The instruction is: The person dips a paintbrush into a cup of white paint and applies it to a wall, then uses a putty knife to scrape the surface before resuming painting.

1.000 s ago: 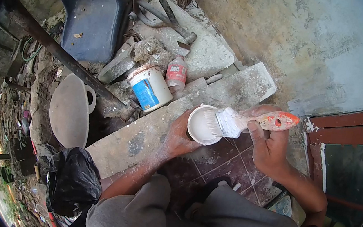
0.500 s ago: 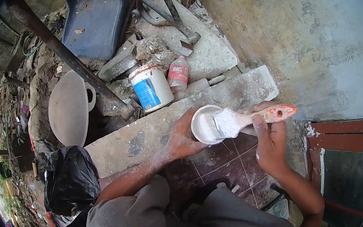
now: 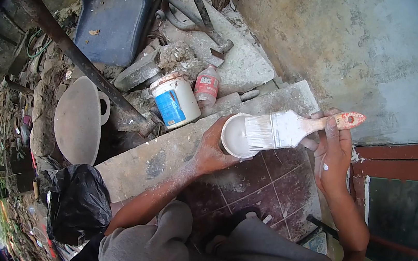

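My left hand (image 3: 213, 149) is wrapped round a small white cup (image 3: 235, 136) that holds white paint. In my right hand (image 3: 333, 151) is the orange and white handle of a wide paintbrush (image 3: 287, 132), gripped between thumb and fingers. White paint coats the brush's ferrule and bristles, and the bristle tips overlap the right rim of the cup. A spot of white paint shows on my right hand, and pale specks cover my left forearm.
Beyond the concrete ledge (image 3: 144, 167) stand a white tub with a blue label (image 3: 173, 104) and a red-labelled plastic bottle (image 3: 207, 88). A rusty pole (image 3: 79, 60) slants past a grey chair seat (image 3: 110, 19). A black plastic bag (image 3: 79, 206) lies at left; a patchy wall (image 3: 353, 59) rises at right.
The paintbrush has moved right and partly out of the cup, so more of its bristles show. My right hand shifted right with it; my left hand stays round the cup.
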`<action>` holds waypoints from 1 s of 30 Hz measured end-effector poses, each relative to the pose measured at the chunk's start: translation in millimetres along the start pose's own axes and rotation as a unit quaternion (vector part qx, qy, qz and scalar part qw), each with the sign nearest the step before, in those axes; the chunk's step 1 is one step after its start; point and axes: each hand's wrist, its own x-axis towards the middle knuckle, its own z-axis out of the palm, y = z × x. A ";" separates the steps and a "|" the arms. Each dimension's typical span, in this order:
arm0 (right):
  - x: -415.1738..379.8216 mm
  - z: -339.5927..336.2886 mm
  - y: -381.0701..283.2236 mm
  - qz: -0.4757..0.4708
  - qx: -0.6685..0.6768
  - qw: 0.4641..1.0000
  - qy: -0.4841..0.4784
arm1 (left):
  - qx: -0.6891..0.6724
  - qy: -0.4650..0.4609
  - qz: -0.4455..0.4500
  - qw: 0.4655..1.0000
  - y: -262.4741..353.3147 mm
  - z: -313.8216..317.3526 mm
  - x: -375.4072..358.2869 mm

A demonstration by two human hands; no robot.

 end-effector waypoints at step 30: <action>-3.4 -18.8 12.6 0.066 0.189 0.979 0.045 | 0.023 0.018 -0.047 0.998 -3.1 -0.3 -2.8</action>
